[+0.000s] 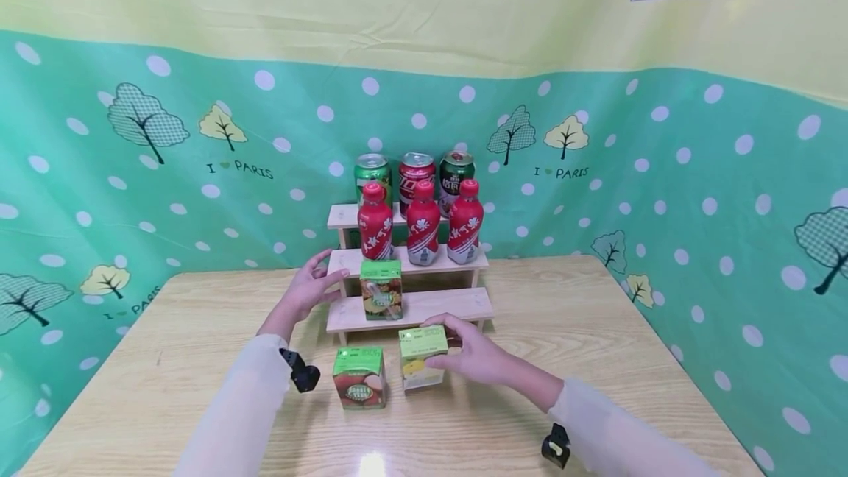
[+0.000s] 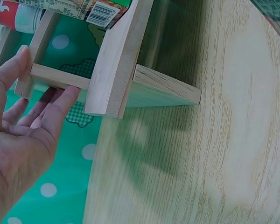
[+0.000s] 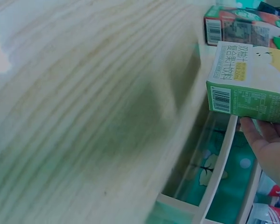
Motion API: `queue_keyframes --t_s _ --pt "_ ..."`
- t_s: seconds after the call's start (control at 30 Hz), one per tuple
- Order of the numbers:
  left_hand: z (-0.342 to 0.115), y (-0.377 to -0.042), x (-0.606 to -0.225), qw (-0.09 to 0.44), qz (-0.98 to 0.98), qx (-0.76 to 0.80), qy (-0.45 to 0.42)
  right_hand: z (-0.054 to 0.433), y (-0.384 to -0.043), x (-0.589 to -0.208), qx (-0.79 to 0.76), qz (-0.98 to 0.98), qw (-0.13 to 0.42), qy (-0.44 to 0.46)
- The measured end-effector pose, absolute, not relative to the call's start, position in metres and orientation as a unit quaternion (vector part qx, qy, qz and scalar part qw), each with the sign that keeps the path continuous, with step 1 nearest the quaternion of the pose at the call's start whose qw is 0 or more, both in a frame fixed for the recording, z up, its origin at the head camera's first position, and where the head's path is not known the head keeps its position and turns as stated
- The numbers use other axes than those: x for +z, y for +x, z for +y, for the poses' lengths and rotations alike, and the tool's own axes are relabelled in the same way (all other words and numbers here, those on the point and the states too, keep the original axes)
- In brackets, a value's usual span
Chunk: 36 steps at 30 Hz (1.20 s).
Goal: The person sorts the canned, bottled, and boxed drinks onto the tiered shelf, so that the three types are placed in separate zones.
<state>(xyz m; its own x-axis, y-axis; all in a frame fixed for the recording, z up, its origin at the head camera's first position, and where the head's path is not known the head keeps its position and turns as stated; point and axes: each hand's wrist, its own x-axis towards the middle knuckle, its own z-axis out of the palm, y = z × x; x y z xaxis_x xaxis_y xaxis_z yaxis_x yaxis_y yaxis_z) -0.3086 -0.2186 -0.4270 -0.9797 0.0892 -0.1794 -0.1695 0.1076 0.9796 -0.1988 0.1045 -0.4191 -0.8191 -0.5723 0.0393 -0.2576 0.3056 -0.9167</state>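
Observation:
My left hand holds the left end of a stepped wooden shelf at its middle tier. In the left wrist view, the thumb lies against the board and the fingers reach underneath. A pale yellow juice box is gripped from its right side by my right hand, in front of the lowest tier. Whether its base touches the table cannot be told. Left of it, a red-and-green juice box stands on the table. Another green-topped juice box stands on the lowest tier, towards the left.
Three red bottles line the middle tier. Behind them, three drink cans stand on the top tier. The shelf sits near the back of the wooden table, before a patterned cloth that also hangs along the sides.

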Motion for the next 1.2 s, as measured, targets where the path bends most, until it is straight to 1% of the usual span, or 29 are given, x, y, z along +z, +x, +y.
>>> queue_keyframes --t_s 0.23,0.5,0.77,1.2 --pt "-0.218 -0.307 -0.425 0.098 0.735 0.670 -0.029 0.110 -0.202 -0.410 -0.522 0.804 0.127 -0.257" --pt "-0.218 -0.307 -0.426 0.101 0.735 0.670 -0.028 0.116 -0.205 -0.407 -0.530 0.801 0.120 -0.253" --pt "-0.218 -0.305 -0.424 0.093 0.738 0.669 -0.013 0.121 -0.212 -0.402 -0.534 0.800 0.108 -0.252" --pt "-0.218 -0.308 -0.426 0.100 0.737 0.668 -0.028 0.126 -0.225 -0.393 -0.536 0.805 0.090 -0.237"
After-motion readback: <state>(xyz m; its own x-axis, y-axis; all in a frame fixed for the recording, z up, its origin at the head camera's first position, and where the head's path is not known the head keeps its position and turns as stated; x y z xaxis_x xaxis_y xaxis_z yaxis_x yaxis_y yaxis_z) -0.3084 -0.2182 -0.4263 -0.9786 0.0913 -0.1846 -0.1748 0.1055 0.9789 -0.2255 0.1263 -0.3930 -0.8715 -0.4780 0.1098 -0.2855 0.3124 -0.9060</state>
